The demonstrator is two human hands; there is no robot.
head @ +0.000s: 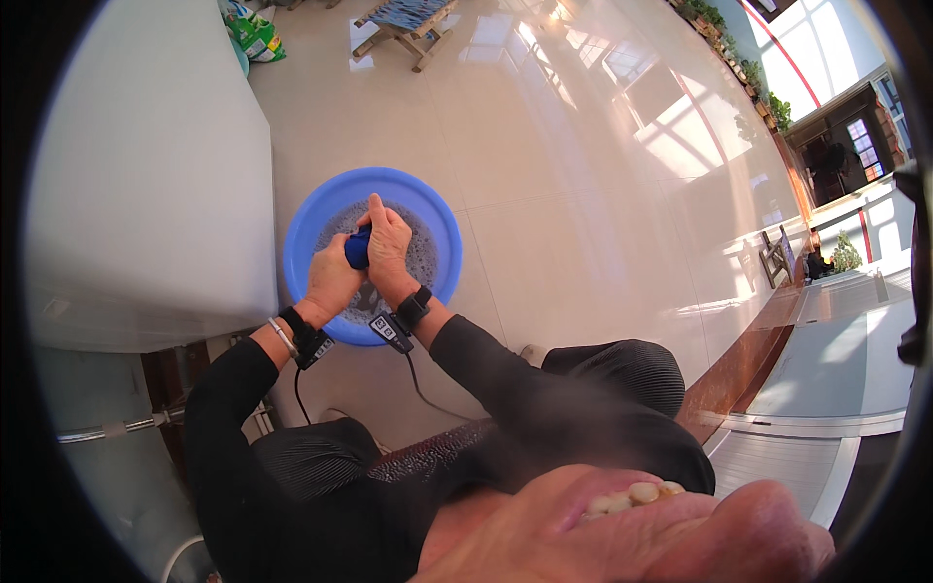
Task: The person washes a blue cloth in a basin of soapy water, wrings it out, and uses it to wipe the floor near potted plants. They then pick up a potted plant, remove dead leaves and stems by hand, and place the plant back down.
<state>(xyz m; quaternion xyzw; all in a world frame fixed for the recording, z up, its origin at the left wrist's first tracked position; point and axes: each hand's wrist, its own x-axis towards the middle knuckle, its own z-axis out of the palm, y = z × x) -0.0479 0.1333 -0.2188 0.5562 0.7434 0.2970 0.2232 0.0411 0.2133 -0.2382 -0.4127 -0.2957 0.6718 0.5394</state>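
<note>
A wad of dark blue cloth (357, 249) is squeezed between my two hands, over a round blue plastic basin (446, 218) on the floor. My left hand (332, 278) grips the cloth from the left. My right hand (390, 244) closes on its right side, thumb pointing away from me, and hides part of it. Grey soapy water (421, 255) with foam fills the basin's lower part. Below my wrists a darker patch shows in the water; I cannot tell what it is. Each wrist bears a black strap with a small cabled device.
A large white cabinet-like block (160, 182) stands close to the basin's left. Ahead are a wooden folding stool (408, 22) and a green plastic packet (255, 35). Glossy tiles (554, 211) cover the floor. Cables (423, 386) hang from the wrist devices, near my knees.
</note>
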